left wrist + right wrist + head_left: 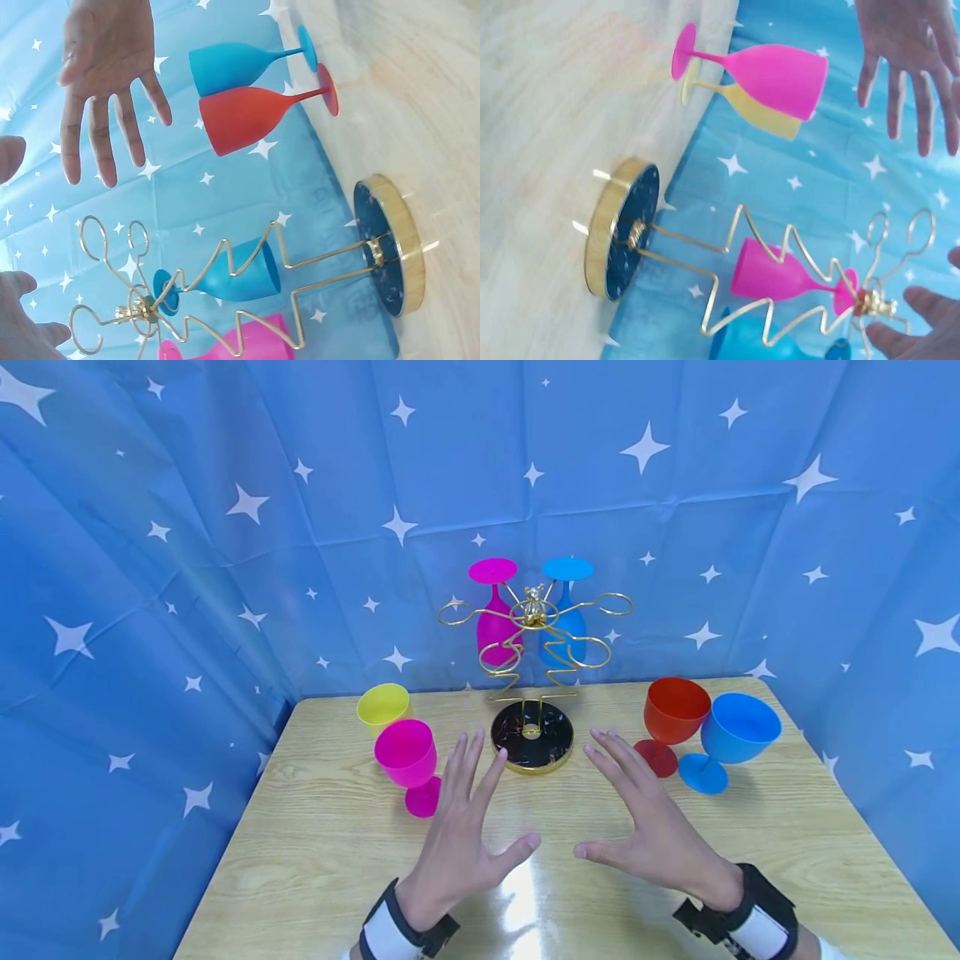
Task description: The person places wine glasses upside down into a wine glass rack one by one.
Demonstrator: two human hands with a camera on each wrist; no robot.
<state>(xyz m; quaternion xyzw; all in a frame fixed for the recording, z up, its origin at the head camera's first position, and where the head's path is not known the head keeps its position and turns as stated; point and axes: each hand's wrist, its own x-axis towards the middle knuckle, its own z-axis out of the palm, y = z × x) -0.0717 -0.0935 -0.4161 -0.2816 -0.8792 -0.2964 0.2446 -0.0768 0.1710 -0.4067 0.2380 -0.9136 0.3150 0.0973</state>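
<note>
Both hands, left hand (457, 835) and right hand (652, 827), spread, holding nothing, just before gold rack (534, 643).

Glossy pale wood-grain table (315, 860), shiny gold wire rack (534, 635) on a polished dark base (532, 745), matt-looking plastic goblets (408, 760), creased cloth backdrop (225, 527).

From my left wrist camera I see the right hand (101, 71) spread open, fingers straight and holding nothing. Just off its fingertips (109, 178) stand the blue goblet (244, 64) and the red goblet (259, 116), side by side on the wooden table (420, 112). Beyond those fingers the gold wire rack (225, 292) rises from its round dark base (386, 255), with a blue goblet hung upside down (240, 274) and a pink one (255, 341) beside it. My left fingers (19, 322) sit near the rack's loops.
</note>
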